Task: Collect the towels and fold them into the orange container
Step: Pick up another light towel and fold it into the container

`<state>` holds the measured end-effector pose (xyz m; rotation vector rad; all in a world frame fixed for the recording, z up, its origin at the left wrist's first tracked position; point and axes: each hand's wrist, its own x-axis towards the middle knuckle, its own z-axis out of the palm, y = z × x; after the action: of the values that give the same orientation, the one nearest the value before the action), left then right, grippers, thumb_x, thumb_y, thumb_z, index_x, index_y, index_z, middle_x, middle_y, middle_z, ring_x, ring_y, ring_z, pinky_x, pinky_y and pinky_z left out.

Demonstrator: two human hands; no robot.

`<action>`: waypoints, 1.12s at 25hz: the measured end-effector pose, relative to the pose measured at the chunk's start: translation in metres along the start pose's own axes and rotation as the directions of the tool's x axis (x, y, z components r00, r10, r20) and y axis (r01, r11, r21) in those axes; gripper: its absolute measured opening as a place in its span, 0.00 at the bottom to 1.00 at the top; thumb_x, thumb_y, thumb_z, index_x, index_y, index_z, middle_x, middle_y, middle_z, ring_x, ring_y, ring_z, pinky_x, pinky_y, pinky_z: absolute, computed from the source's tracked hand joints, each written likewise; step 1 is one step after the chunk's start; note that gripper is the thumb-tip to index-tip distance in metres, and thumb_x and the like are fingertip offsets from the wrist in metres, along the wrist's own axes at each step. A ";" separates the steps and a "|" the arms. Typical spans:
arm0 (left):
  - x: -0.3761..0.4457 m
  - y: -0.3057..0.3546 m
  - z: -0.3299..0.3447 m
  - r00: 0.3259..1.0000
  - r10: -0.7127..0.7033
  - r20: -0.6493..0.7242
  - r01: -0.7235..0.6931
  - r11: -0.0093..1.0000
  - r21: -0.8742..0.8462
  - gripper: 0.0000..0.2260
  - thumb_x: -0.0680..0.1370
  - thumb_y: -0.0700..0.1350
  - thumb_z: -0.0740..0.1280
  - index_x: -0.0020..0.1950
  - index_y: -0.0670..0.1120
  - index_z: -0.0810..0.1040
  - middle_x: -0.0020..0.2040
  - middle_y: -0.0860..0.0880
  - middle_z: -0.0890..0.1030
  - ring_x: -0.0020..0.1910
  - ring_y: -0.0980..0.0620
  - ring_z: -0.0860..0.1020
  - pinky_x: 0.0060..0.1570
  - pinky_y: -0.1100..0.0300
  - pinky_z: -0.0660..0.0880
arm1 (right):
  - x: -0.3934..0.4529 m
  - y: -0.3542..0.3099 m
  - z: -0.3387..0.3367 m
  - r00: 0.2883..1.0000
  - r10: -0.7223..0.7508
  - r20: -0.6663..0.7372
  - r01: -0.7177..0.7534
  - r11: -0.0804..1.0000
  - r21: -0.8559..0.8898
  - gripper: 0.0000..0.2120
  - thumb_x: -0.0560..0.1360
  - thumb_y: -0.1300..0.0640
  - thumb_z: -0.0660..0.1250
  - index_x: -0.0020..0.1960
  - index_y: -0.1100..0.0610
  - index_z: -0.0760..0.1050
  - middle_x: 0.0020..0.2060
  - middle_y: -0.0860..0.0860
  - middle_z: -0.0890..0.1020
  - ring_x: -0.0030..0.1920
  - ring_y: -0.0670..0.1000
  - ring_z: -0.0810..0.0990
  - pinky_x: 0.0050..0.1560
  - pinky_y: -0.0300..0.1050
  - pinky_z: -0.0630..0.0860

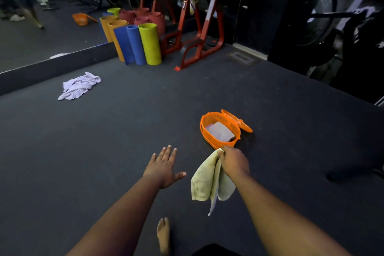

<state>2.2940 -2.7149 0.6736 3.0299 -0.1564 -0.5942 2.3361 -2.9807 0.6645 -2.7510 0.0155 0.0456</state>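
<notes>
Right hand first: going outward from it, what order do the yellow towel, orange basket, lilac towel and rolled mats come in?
From the right hand:
1. Yellow towel, held in it, hanging below.
2. Orange basket, just ahead on the floor.
3. Lilac towel, crumpled far to the left.
4. Rolled mats, standing by the mirror wall.

Bare forearms; bare foot; dark garment.

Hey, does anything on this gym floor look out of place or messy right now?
Yes. A pale purple towel lies crumpled on the dark floor by the mirror wall, far from the orange basket, whose lid hangs open. The right hand grips a yellow towel, hanging unfolded.
</notes>
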 end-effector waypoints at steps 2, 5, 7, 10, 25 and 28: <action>0.049 -0.021 -0.020 0.999 0.045 -0.002 -0.045 0.999 0.003 0.46 0.78 0.73 0.52 0.83 0.48 0.37 0.83 0.47 0.37 0.82 0.48 0.39 0.80 0.45 0.43 | 0.041 -0.016 0.006 0.999 0.053 -0.011 -0.053 0.999 0.007 0.12 0.82 0.46 0.58 0.52 0.51 0.77 0.48 0.53 0.84 0.51 0.60 0.82 0.44 0.52 0.77; 0.112 -0.047 -0.053 0.993 0.120 0.010 -0.120 0.993 -0.005 0.45 0.78 0.73 0.53 0.83 0.48 0.37 0.83 0.46 0.38 0.82 0.48 0.39 0.80 0.45 0.44 | 0.093 -0.039 0.006 0.990 0.135 -0.037 -0.135 0.991 -0.012 0.13 0.83 0.46 0.57 0.56 0.49 0.78 0.50 0.53 0.84 0.52 0.59 0.82 0.45 0.52 0.79; 0.149 -0.064 -0.080 0.985 0.174 0.010 -0.174 0.985 0.018 0.46 0.78 0.73 0.53 0.83 0.48 0.37 0.83 0.46 0.38 0.82 0.48 0.39 0.80 0.45 0.44 | 0.125 -0.054 0.000 0.980 0.186 -0.069 -0.186 0.982 -0.005 0.13 0.83 0.46 0.57 0.56 0.49 0.78 0.50 0.52 0.84 0.52 0.59 0.82 0.45 0.51 0.79; 0.212 -0.084 -0.121 0.971 0.237 -0.002 -0.237 0.970 0.047 0.51 0.72 0.78 0.47 0.83 0.48 0.38 0.84 0.47 0.39 0.83 0.48 0.40 0.80 0.45 0.44 | 0.175 -0.070 -0.007 0.958 0.258 -0.124 -0.256 0.966 0.032 0.12 0.82 0.48 0.58 0.55 0.49 0.78 0.50 0.52 0.84 0.52 0.58 0.82 0.41 0.48 0.74; 0.438 -0.060 -0.221 0.799 0.599 -0.053 -0.582 0.747 -0.321 0.33 0.80 0.56 0.67 0.83 0.57 0.56 0.80 0.52 0.64 0.78 0.52 0.64 0.74 0.52 0.65 | 0.384 -0.085 -0.035 0.992 -0.096 -0.081 0.123 0.877 0.464 0.16 0.78 0.65 0.61 0.59 0.54 0.83 0.55 0.42 0.82 0.57 0.36 0.76 0.60 0.28 0.68; 0.473 -0.048 -0.238 0.752 0.651 -0.103 -0.626 0.656 -0.422 0.18 0.76 0.55 0.70 0.64 0.51 0.80 0.59 0.51 0.82 0.60 0.53 0.78 0.62 0.54 0.73 | 0.404 -0.089 -0.050 0.992 -0.105 -0.071 0.123 0.934 0.337 0.15 0.78 0.64 0.63 0.58 0.52 0.83 0.54 0.46 0.82 0.57 0.43 0.78 0.57 0.32 0.70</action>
<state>2.8241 -2.7113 0.7140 2.2829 -0.9217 -0.5427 2.7431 -2.9198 0.7308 -2.3999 -0.1124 -0.0557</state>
